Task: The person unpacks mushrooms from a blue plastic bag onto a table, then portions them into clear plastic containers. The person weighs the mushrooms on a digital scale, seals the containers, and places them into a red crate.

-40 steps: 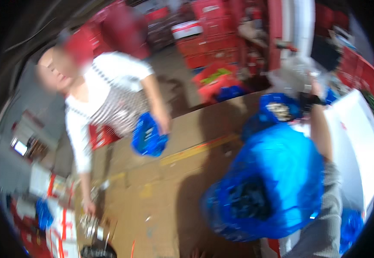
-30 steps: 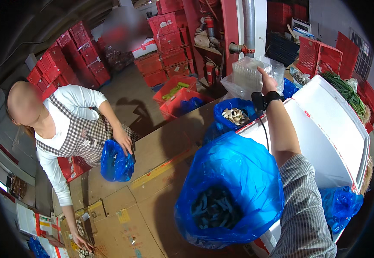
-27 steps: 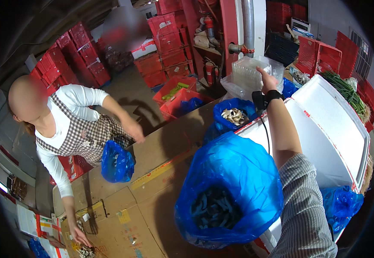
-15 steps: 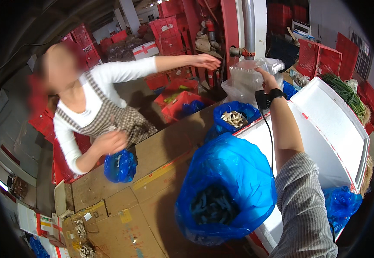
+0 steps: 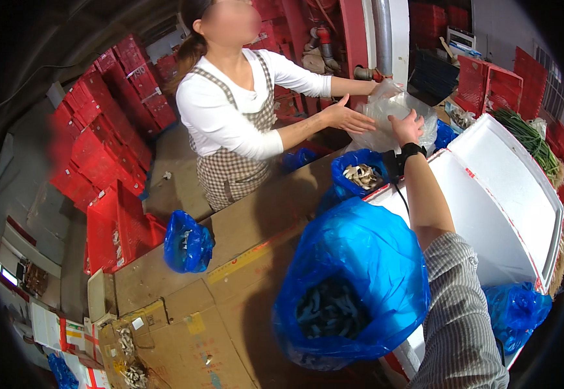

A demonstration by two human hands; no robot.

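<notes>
My right hand (image 5: 406,128), with a dark band at its wrist and a striped sleeve, reaches forward to a stack of clear plastic containers (image 5: 395,110) in a see-through bag. Its fingers are apart against the near side of the stack; I cannot see a firm grip. From the left, a person in a checked apron (image 5: 233,174) has both hands at the same stack, one open palm beside it. Nearer me stands a large blue plastic bag (image 5: 366,259) with dark, elongated pieces inside. A smaller blue bag of sliced mushrooms (image 5: 362,175) sits behind it. My left hand is out of view.
A cardboard-covered table (image 5: 230,311) carries another small blue bag (image 5: 188,242) and loose mushrooms (image 5: 133,375) at its near left. White foam boxes (image 5: 495,194) stand on the right, below green onions (image 5: 521,139). Red crates (image 5: 97,149) are piled behind.
The other person has moved right and upright, bringing both hands to the clear containers and leaving the small blue bag on the table. My right hand has shifted slightly, its fingers now raised.
</notes>
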